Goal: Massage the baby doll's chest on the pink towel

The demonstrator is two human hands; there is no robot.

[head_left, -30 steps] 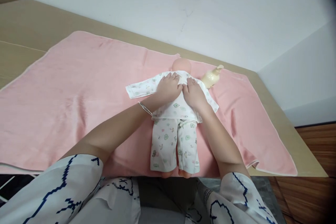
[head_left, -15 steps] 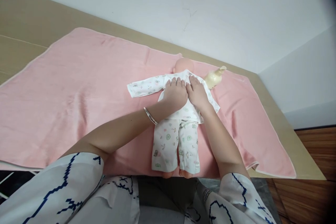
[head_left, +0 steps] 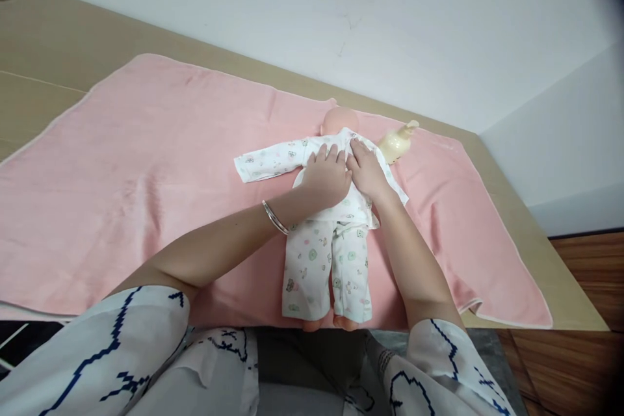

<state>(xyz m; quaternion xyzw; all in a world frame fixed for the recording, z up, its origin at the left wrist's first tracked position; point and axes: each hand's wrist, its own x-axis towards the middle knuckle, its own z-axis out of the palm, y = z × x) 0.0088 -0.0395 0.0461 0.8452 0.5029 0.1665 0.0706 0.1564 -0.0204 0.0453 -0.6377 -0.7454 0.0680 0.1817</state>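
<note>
A baby doll lies on its back or front, I cannot tell which, with its head away from me. It wears a white printed shirt and matching pants; its feet show at the table's near edge. My left hand lies flat on the shirt's chest area, fingers stretched out. Beside it, almost touching, my right hand rests on the shirt too, fingers extended. Both palms are hidden against the cloth. A silver bangle circles my left wrist.
Under the doll a pink blanket is spread over the wooden table, with some wrinkles. A pale yellow bottle-shaped object lies right of the doll's head. A white wall rises behind the table.
Both hands stay on the doll's shirt. The left hand has shifted very slightly, and the view has tilted a little; the doll keeps its place.
</note>
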